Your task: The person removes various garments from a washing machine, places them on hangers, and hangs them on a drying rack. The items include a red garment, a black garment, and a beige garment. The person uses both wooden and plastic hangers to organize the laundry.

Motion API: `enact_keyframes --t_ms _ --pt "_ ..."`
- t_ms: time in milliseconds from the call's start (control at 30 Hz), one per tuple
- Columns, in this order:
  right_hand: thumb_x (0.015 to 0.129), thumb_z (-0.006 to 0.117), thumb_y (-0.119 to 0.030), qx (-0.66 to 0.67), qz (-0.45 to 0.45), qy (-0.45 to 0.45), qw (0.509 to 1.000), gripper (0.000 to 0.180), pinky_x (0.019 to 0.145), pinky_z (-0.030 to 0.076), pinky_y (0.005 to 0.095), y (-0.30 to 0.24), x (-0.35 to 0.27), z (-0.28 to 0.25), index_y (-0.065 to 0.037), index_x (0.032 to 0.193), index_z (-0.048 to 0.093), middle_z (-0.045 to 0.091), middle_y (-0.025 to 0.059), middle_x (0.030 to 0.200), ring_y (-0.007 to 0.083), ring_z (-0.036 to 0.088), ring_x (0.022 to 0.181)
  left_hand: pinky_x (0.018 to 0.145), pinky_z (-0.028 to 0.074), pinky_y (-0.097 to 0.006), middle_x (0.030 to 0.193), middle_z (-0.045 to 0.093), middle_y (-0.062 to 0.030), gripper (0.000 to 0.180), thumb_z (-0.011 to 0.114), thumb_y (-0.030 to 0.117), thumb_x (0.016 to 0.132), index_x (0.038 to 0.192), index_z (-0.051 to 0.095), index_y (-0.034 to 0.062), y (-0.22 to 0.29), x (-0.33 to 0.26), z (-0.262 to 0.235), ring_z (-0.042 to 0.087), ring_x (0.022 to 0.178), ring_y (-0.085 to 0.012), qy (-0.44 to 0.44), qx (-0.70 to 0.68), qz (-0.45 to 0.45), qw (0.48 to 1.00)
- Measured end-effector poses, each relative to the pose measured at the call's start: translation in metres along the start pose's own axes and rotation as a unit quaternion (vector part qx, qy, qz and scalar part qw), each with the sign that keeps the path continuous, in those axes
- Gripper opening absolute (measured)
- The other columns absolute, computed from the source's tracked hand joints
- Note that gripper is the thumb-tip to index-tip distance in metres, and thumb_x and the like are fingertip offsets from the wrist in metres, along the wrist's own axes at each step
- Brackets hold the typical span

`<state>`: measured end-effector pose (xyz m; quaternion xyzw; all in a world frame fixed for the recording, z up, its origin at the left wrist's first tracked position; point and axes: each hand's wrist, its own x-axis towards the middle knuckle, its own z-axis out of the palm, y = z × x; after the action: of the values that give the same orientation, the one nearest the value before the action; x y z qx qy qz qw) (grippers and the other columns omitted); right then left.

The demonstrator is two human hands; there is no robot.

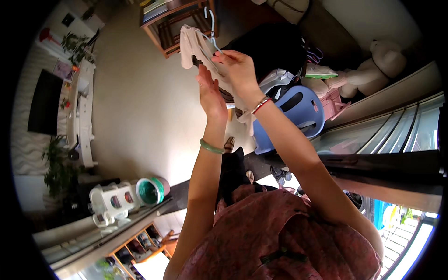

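A pale pink long-sleeved garment (190,43) hangs in front of me on a light blue clothes hanger (213,33), whose hook points up and away. My right hand (240,70) has its thumb and fingers pinched on the hanger near the garment's shoulder. Lower and to the left, my left hand (213,97) is held upright with its fingers stretched out, lying along the cloth without gripping it. Dark patches show on the garment's middle, partly covered by my hands. A green bangle (211,146) circles my left wrist.
A blue plastic chair (305,109) stands close on the right, by a large pale plush bear (373,72). Ahead is a wooden side table (161,32). A bin (149,191) and white plastic stool (112,201) sit lower left; a white cabinet (84,116) lines the left wall.
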<state>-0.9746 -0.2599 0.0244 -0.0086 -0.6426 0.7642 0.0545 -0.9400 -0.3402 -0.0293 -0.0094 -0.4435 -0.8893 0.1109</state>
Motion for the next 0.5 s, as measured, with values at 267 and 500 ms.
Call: enact_keyframes --t_ms 267,500 --pt "0.095 0.058 -0.013 0.053 0.015 0.138 0.989 0.021 0.069 0.046 0.0239 0.0 0.111 -0.003 0.005 0.101 0.069 0.071 0.0057 0.088 0.0087 0.056 0.076 0.12 0.007 -0.039 0.161 0.012 -0.0104 0.071 0.022 0.054 0.103 0.153 0.013 0.0041 -0.039 0.12 0.027 0.008 0.149 -0.0227 -0.044 0.06 -0.049 0.996" --pt "0.096 0.058 -0.014 0.035 0.01 0.231 0.972 0.026 0.082 0.046 0.0229 0.007 0.178 -0.043 0.005 0.111 0.066 0.072 0.009 0.096 0.0109 0.061 0.089 0.119 0.011 -0.034 0.159 0.02 -0.0116 0.065 0.021 0.048 0.105 0.152 0.023 0.0033 -0.074 0.187 0.078 0.016 0.147 -0.0216 -0.089 0.029 -0.119 0.989"
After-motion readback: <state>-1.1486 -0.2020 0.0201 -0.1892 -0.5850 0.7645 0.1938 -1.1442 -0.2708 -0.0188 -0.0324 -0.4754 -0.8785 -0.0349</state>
